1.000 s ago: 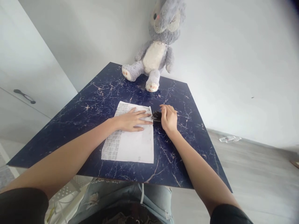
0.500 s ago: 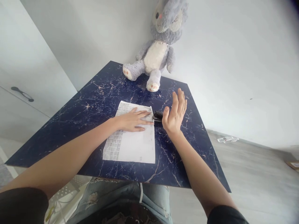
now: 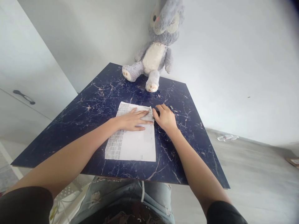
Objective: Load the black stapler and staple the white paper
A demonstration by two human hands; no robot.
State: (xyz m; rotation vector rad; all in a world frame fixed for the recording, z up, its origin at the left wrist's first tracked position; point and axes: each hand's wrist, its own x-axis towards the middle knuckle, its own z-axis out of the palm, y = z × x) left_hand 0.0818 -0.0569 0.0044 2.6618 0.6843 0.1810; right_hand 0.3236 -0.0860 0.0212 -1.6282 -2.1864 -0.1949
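A printed white paper sheet (image 3: pixel 135 144) lies on a dark blue marble-pattern table (image 3: pixel 100 93). My left hand (image 3: pixel 134 119) rests flat on the sheet's upper part, fingers stretched toward its right edge. My right hand (image 3: pixel 164 119) lies palm down at the sheet's top right corner, fingers curled over a small black stapler-like object (image 3: pixel 158 113). Only a dark sliver of that object shows beside the thumb; the hand hides the rest.
A grey and white plush rabbit (image 3: pixel 155 53) sits at the table's far edge against the white wall. A white cabinet door with a dark handle (image 3: pixel 24 96) stands to the left. Small clear litter (image 3: pixel 225 137) lies on the grey floor to the right.
My right hand lifted open off the black object half a second ago and has come back down over it. The left hand and the paper stayed put.
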